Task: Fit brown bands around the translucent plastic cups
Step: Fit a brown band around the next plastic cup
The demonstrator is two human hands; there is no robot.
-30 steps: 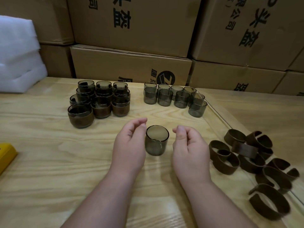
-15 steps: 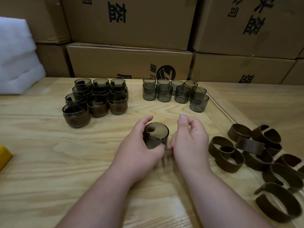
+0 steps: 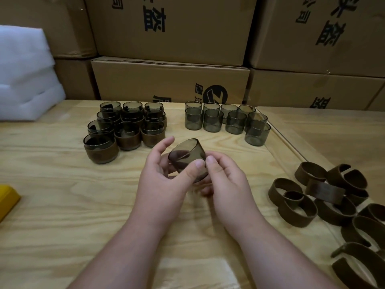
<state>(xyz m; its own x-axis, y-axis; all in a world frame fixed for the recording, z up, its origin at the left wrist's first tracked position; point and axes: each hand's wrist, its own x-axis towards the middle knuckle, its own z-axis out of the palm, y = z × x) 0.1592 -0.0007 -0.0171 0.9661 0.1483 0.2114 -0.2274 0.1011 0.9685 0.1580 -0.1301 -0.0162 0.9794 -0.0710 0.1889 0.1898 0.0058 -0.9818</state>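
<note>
I see both hands gripping one smoky translucent cup [image 3: 188,157], tilted, above mid-counter [image 3: 62,205]: left hand [image 3: 164,180] curls around it, right hand [image 3: 225,184] pinches its side. Brown bands [image 3: 312,197] lie piled at the right edge.

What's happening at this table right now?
A person holds one bare cup tilted above the table, in both hands: left hand, right hand. No band is on it yet. Banded cups sit far left, unbanded cups behind, and loose bands lie to the right.
</note>
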